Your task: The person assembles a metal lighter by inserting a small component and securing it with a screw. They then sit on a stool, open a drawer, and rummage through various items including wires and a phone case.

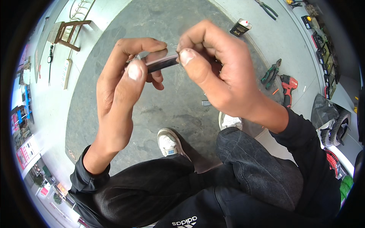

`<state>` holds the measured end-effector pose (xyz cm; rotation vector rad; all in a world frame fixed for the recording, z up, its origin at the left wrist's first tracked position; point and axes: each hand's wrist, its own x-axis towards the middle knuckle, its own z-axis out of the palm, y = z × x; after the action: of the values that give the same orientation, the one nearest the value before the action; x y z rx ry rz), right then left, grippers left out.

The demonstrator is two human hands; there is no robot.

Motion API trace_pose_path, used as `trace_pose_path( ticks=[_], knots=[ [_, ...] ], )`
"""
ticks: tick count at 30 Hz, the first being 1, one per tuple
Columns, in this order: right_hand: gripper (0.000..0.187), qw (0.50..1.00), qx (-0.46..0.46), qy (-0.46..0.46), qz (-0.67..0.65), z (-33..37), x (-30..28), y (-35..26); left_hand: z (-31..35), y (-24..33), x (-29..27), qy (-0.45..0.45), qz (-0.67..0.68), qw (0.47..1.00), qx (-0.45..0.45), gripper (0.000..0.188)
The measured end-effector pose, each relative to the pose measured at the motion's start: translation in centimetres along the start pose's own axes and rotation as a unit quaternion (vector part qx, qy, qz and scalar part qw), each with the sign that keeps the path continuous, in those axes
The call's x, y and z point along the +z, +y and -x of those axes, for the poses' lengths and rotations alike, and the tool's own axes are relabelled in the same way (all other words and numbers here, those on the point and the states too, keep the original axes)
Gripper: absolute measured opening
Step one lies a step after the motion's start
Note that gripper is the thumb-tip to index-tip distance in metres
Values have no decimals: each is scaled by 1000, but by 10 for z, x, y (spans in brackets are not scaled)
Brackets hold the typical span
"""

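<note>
Both hands are raised over the grey mat [125,159], with a short, narrow dark strip [164,64] that has a shiny pale edge held level between them. My left hand [118,87] pinches its left end, thumb on the near side and fingers curled behind. At the other end, the thumb and fingertips of my right hand [228,72] close on the tip; its curled fingers hide part of the grip. What kind of strip it is, I cannot make out. A small grey metal piece [205,103] lies on the mat below my right wrist.
Green-handled pliers [270,74] and a red power drill [289,89] lie to the right. A dark can [240,27] stands farther off, with more pliers [268,9] beyond. At far left are a wooden stool [64,34] and a white power strip [66,74]. Packaged items line the right-hand shelf [326,60].
</note>
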<state>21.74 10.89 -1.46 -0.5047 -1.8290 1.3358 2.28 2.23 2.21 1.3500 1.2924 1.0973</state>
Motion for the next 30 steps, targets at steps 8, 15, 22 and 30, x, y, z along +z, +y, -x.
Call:
trace_pose_path(
  ticks=[8, 15, 22, 30],
  knots=[
    [9, 999, 21, -1, 24, 3, 2, 3, 1, 4, 8, 53, -55, 996, 49, 38],
    [9, 997, 41, -2, 60, 4, 4, 7, 0, -12, 1, 40, -84, 989, 119, 33],
    [12, 994, 102, 28, 4, 1, 7, 6, 2, -4, 0, 16, -82, 993, 84, 25],
    [16, 990, 135, 17, -41, 1, 6, 7, 4, -3, 4, 25, -70, 995, 67, 32]
  ],
)
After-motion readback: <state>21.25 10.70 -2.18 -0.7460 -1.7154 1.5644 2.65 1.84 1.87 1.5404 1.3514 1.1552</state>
